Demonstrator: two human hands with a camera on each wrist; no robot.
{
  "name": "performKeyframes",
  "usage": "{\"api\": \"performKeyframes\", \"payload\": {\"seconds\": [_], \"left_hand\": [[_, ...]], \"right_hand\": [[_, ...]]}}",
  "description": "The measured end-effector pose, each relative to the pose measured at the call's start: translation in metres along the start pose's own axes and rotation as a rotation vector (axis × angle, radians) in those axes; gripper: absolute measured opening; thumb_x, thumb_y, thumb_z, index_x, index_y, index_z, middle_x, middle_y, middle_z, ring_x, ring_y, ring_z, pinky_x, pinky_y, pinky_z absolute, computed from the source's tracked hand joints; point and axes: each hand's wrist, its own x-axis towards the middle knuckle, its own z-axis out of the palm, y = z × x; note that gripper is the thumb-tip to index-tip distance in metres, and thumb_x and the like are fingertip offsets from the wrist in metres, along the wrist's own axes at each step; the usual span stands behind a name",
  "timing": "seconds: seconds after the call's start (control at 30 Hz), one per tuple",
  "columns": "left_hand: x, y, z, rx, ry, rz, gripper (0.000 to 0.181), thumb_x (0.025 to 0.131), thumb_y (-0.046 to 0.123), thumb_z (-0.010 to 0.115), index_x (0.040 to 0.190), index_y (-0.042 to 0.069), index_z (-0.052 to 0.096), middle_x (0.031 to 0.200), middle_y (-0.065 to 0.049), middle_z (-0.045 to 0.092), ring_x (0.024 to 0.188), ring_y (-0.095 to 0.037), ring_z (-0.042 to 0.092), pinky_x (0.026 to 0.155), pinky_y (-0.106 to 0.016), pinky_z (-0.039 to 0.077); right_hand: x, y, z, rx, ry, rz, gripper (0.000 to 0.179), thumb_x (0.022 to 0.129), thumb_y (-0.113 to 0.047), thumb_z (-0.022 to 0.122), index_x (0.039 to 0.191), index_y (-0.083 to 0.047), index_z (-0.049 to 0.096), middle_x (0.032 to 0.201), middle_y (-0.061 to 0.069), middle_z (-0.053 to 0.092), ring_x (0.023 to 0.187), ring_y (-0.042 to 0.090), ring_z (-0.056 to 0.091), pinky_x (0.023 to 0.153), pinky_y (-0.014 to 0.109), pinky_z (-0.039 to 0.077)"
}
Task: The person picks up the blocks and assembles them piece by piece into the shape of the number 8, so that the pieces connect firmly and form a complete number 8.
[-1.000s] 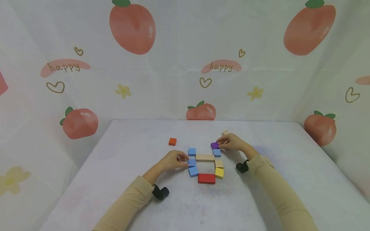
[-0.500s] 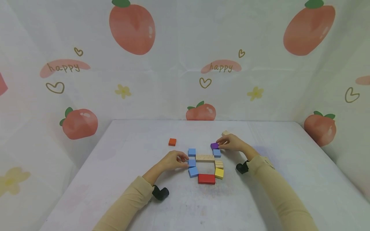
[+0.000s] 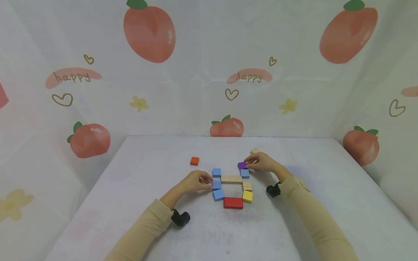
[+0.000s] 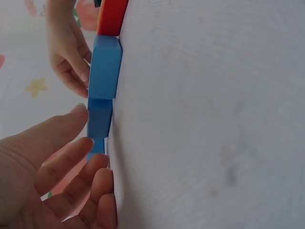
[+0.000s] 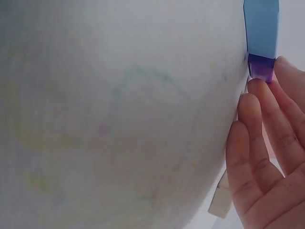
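My left hand [image 3: 195,181] has its fingers loosely bent at the left side of the middle blue block [image 3: 217,185]. In the left wrist view, the thumb tip meets that block's edge and the other fingers rest low beside it. My right hand [image 3: 262,162] pinches a purple block [image 3: 241,165] between thumb and fingertips, partly covering it. That block lies right behind a blue block [image 5: 262,28]. A long wooden block [image 3: 231,179] bridges the two sides of the outline, a red block [image 3: 233,203] forms its front, and a yellow block [image 3: 247,196] sits at its front right corner.
An orange-red block [image 3: 195,161] lies alone at the back left. Behind my right hand is a plain wooden block [image 3: 254,150], partly hidden. Another blue block [image 3: 216,172] stands at the outline's back left. A printed cloth hangs behind the white table [image 3: 156,152].
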Motion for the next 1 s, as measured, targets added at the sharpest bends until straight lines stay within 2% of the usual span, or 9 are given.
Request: {"api": "performKeyframes", "payload": {"seconds": [0.2,0.43,0.6,0.7,0.77,1.0], "left_hand": [[0.001,-0.003,-0.011,-0.003,0.038,-0.006,0.028,0.081,0.020,0.072,0.104,0.005,0.067,0.091,-0.007,0.065,0.078,-0.012,0.057,0.068,-0.021,0.047],[0.006,-0.004,-0.034,0.007,0.136,-0.025,0.028,0.081,0.017,0.071,0.104,0.002,0.067,0.093,-0.010,0.066,0.081,-0.017,0.060,0.069,-0.023,0.048],[0.010,-0.012,-0.046,0.000,0.208,-0.030,0.027,0.082,0.016,0.070,0.103,0.000,0.067,0.099,-0.012,0.067,0.086,-0.019,0.058,0.075,-0.027,0.048],[0.013,-0.018,-0.050,0.005,0.252,-0.027,0.025,0.082,0.015,0.069,0.102,-0.001,0.067,0.097,-0.013,0.067,0.087,-0.022,0.059,0.078,-0.030,0.049],[0.015,-0.021,-0.052,0.011,0.270,-0.051,0.026,0.083,0.015,0.069,0.104,0.000,0.067,0.095,-0.014,0.067,0.087,-0.023,0.060,0.075,-0.030,0.050],[0.021,-0.026,-0.053,0.017,0.305,-0.206,0.033,0.082,0.018,0.069,0.111,0.002,0.064,0.101,-0.016,0.064,0.090,-0.025,0.056,0.068,-0.027,0.045]], "right_hand": [[-0.001,0.000,0.000,-0.007,0.003,-0.001,0.029,0.088,-0.014,0.064,0.113,0.001,0.064,0.114,0.020,0.064,0.100,0.027,0.061,0.087,0.039,0.052],[0.001,0.000,0.000,-0.011,0.007,-0.012,0.028,0.088,-0.012,0.063,0.112,0.002,0.064,0.111,0.021,0.065,0.097,0.026,0.062,0.086,0.039,0.052],[0.001,0.001,0.000,-0.016,0.012,-0.026,0.028,0.088,-0.011,0.063,0.112,0.003,0.063,0.110,0.021,0.065,0.096,0.026,0.062,0.087,0.040,0.052],[0.001,0.001,0.000,-0.017,0.013,-0.028,0.028,0.088,-0.011,0.063,0.112,0.004,0.063,0.109,0.021,0.066,0.095,0.026,0.062,0.087,0.040,0.052],[0.000,0.001,0.000,-0.018,0.013,-0.026,0.028,0.088,-0.012,0.063,0.112,0.003,0.063,0.109,0.021,0.066,0.095,0.026,0.062,0.086,0.039,0.052],[0.001,0.002,0.001,-0.007,0.008,-0.012,0.028,0.088,-0.014,0.063,0.111,0.003,0.063,0.108,0.020,0.066,0.095,0.025,0.062,0.085,0.038,0.053]]}}
